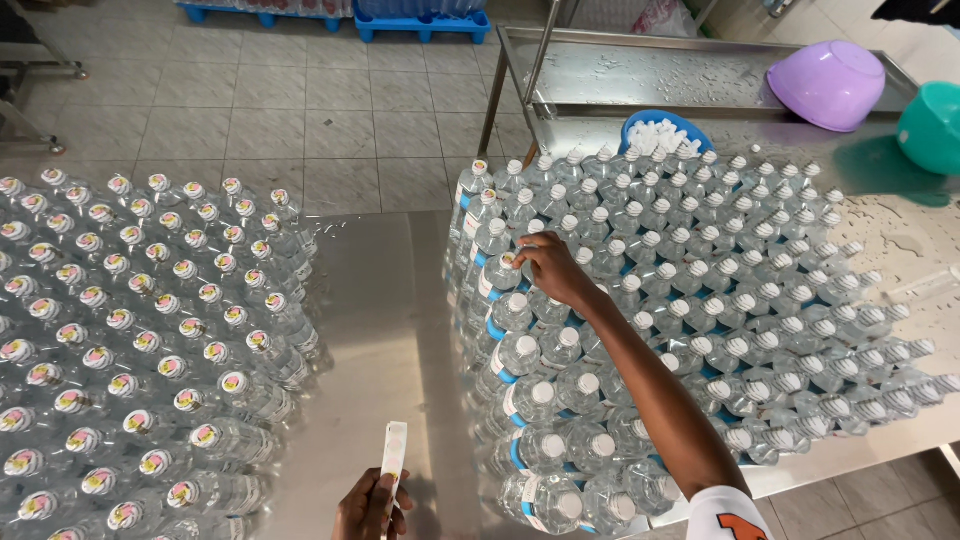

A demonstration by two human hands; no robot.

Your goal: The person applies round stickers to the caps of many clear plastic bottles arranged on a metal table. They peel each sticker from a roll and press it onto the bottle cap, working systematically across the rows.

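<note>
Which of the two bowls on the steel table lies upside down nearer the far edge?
The purple bowl; the teal bowl sits nearer, at the right edge.

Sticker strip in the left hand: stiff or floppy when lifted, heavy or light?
Probably floppy: the sticker strip is thin and narrow, standing up from the left hand pinching its lower end, with a slight bend. Likely very light for its size. It would probably flutter or curl if moved fast.

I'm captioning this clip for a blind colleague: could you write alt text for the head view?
The right hand presses on a white-capped water bottle among many on a steel table; the left hand holds a sticker strip. Stickered bottles stand left.
</note>
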